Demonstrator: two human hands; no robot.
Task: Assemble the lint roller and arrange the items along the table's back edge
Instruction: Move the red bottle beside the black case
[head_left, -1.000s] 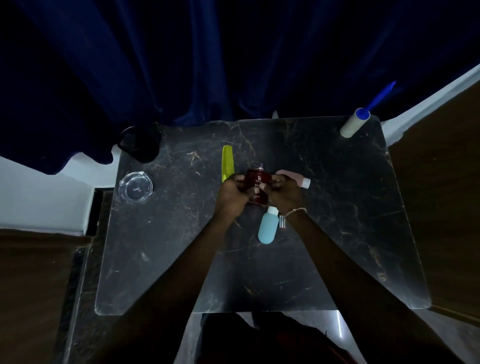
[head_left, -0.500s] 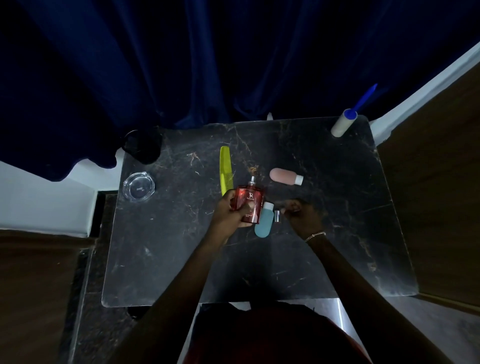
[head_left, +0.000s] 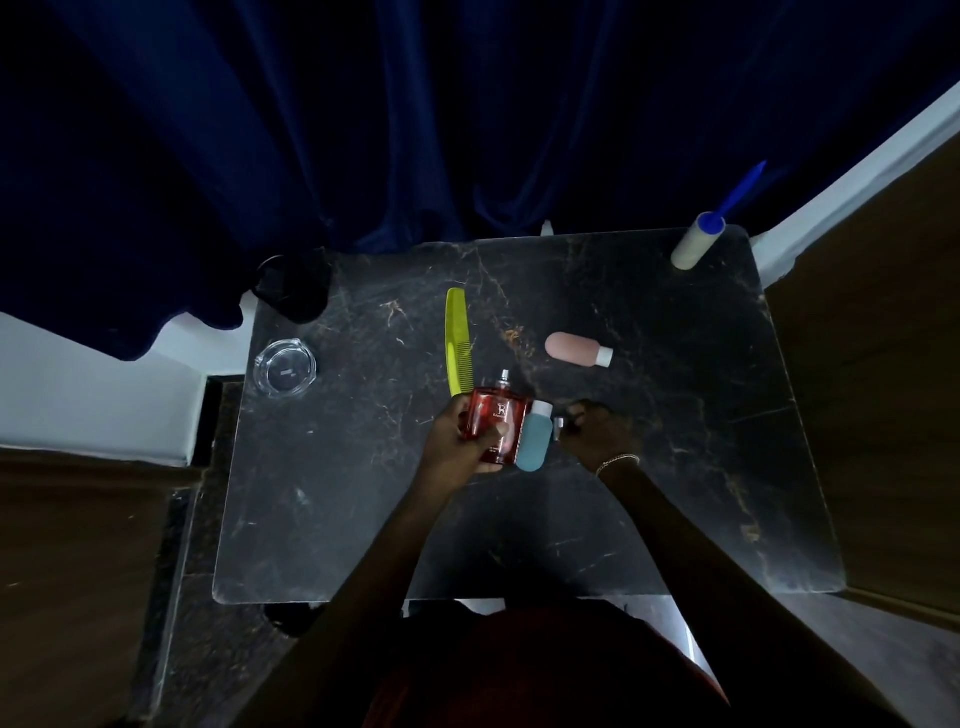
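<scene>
My left hand grips a red perfume bottle with its spray nozzle bare, just above the dark marble table. To its right, my right hand pinches a small silver cap. A teal travel bottle lies between the two hands. The lint roller, white with a blue handle, stands leaning at the back right corner. A yellow-green comb and a pink travel bottle lie behind the hands.
A clear glass ashtray sits near the left edge, and a black cup stands at the back left corner. A dark blue curtain hangs right behind the table. Wooden panels flank both sides.
My right hand has come off the perfume bottle and moved right with the small cap. My left hand has drawn the bottle nearer and keeps hold of it.
</scene>
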